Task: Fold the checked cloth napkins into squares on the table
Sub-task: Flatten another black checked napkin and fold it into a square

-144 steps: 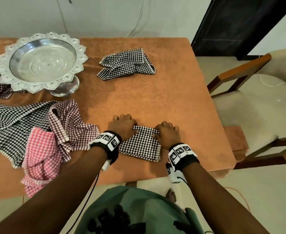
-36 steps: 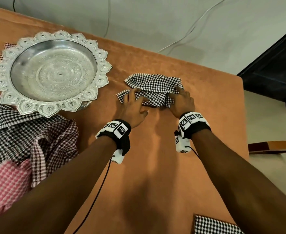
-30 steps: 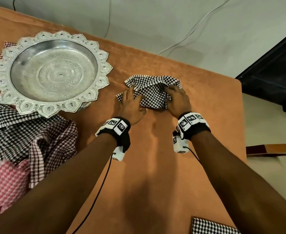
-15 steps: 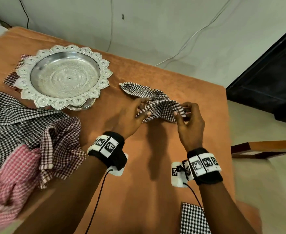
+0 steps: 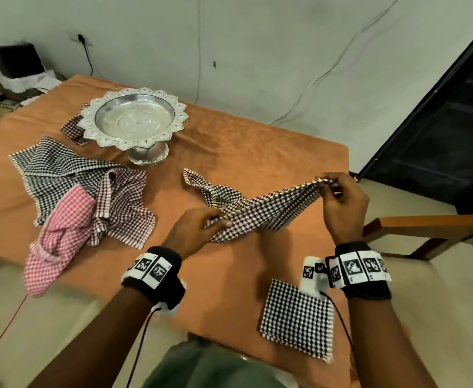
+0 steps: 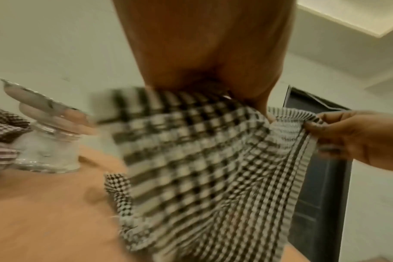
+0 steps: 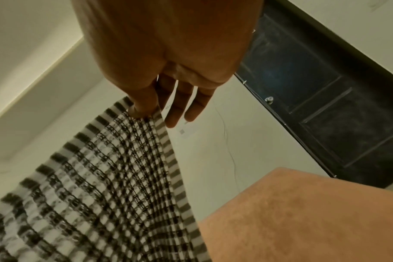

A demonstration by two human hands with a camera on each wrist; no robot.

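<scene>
I have both hands pinching the black-checked napkin (image 5: pixel 254 208), right hand (image 5: pixel 341 204) lifting one corner high and left hand (image 5: pixel 196 229) holding another low over the worktop (image 5: pixel 243 152), to pull it flat for folding.

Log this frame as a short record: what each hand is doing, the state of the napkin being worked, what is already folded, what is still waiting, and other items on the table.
left hand: grips the near part of the black-checked napkin
right hand: pinches a raised corner of that napkin
napkin in work: unfolded, stretched between the hands, far end trailing on the table
folded: one black-checked square at the near edge
waiting: crumpled pile at left, black, maroon and pink checks
other: silver pedestal tray, a maroon-checked cloth partly under it
</scene>
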